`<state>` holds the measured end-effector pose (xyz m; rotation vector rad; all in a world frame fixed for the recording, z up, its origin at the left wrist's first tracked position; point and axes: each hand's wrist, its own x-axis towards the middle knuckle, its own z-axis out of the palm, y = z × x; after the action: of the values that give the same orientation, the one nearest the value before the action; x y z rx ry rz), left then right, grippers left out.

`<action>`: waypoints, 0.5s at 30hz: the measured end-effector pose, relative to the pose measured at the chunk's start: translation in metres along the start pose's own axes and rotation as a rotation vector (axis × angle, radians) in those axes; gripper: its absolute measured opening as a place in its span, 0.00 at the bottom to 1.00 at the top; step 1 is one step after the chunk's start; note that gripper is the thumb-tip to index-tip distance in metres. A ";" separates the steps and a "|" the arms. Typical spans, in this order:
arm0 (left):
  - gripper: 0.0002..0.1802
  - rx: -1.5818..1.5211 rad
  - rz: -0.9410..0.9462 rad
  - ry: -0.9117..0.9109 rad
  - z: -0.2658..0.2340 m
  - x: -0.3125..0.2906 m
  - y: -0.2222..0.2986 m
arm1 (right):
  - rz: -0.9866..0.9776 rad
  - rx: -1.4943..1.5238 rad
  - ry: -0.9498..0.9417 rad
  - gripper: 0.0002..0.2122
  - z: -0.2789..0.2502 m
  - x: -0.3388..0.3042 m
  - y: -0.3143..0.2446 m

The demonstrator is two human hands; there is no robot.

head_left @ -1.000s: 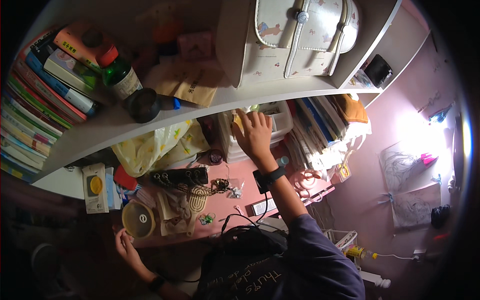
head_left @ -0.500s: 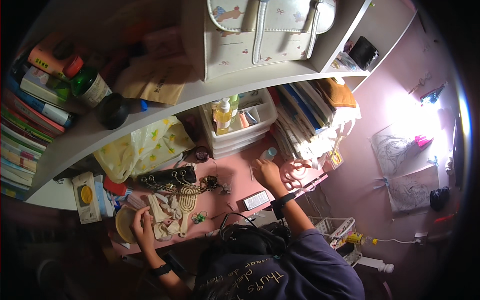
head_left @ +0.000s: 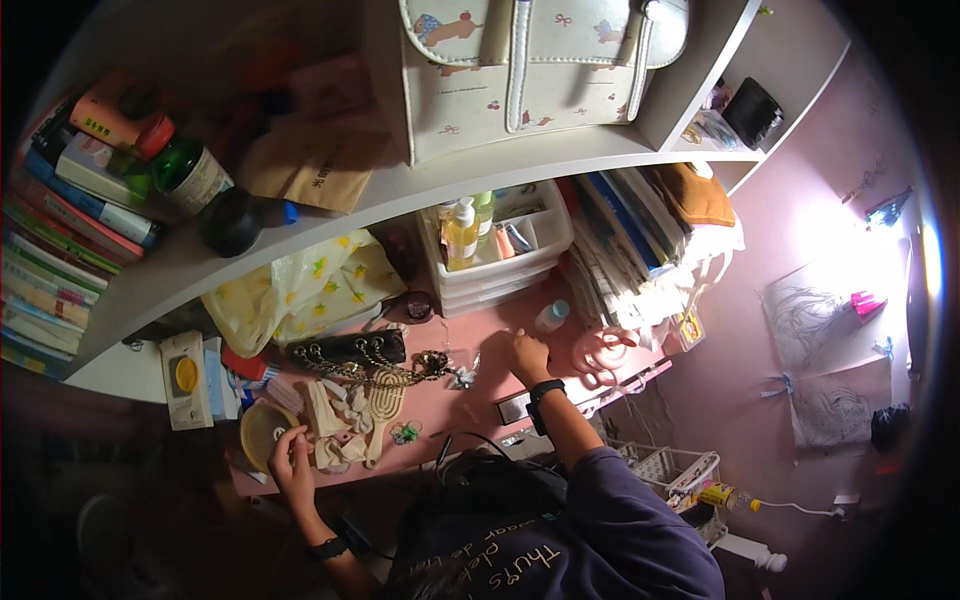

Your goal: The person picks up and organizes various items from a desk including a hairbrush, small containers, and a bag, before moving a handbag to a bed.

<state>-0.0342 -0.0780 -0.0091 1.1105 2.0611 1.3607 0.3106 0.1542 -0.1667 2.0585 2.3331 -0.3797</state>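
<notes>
The round disc (head_left: 262, 436) with a tan rim stands at the left front corner of the pink bench (head_left: 490, 335), seemingly tilted. The left hand (head_left: 292, 462) is at its right rim with fingers bent close together; whether they grip or only steady the rim cannot be told. A touch at the edge would presumably leave the disc's flat face uncovered.

The right hand (head_left: 527, 358) is loosely curled over the bench, narrow rather than spread. Just beyond it stands a small bottle (head_left: 552, 316) with a pale blue cap, apparently upright and apart from the fingers.

Beside the disc lie cream cloth pieces (head_left: 335, 422), a cream hairbrush (head_left: 386, 403) and a black bag (head_left: 350, 348) with a chain. Farther back, a white drawer unit (head_left: 495, 285) carries a pump bottle (head_left: 461, 240) in its top tray, probably for easy reach.

Not verifiable: the right palm and anything small within it; the left thumb's contact. The right wrist covers part of a small box (head_left: 513, 408); the shelf (head_left: 370, 212) overhangs the rear, and the lower left is dark.
</notes>
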 end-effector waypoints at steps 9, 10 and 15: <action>0.13 -0.059 0.047 -0.055 0.002 0.017 0.062 | -0.234 0.445 0.200 0.06 -0.118 -0.018 -0.027; 0.12 -0.061 0.118 -0.113 0.006 0.021 0.071 | -0.335 0.488 0.282 0.06 -0.141 -0.026 -0.036; 0.11 -0.065 0.309 -0.394 0.047 0.053 0.154 | -0.583 0.464 0.547 0.04 -0.220 -0.063 -0.063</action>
<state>0.0270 0.0213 0.1135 1.5734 1.6019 1.2103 0.2916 0.1262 0.0685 1.7342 3.4768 -0.4332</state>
